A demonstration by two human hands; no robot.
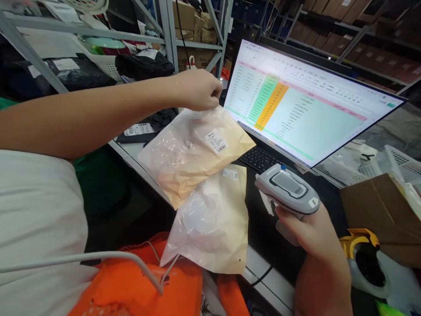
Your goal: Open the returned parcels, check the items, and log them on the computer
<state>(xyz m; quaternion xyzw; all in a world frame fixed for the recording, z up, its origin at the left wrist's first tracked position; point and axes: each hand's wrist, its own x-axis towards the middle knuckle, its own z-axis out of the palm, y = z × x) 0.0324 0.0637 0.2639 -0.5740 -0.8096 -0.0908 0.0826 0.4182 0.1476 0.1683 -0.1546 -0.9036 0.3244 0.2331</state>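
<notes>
My left hand (197, 90) pinches the top edge of a clear plastic packet (190, 153) with a barcode label, holding it up in front of the monitor. A second, similar packet (210, 219) lies below it on the desk edge, partly over orange fabric. My right hand (312, 239) grips a grey handheld barcode scanner (287, 188) marked with a 5, its head aimed toward the raised packet, a short way to its right.
A monitor (305, 105) showing a spreadsheet stands behind, with a black keyboard (259, 159) under it. Orange fabric (148, 289) and a white cable (98, 256) lie near my lap. A tape dispenser (362, 252), brown cardboard (378, 210) and a white basket (406, 164) sit right. Metal shelving (171, 30) with parcels rises behind.
</notes>
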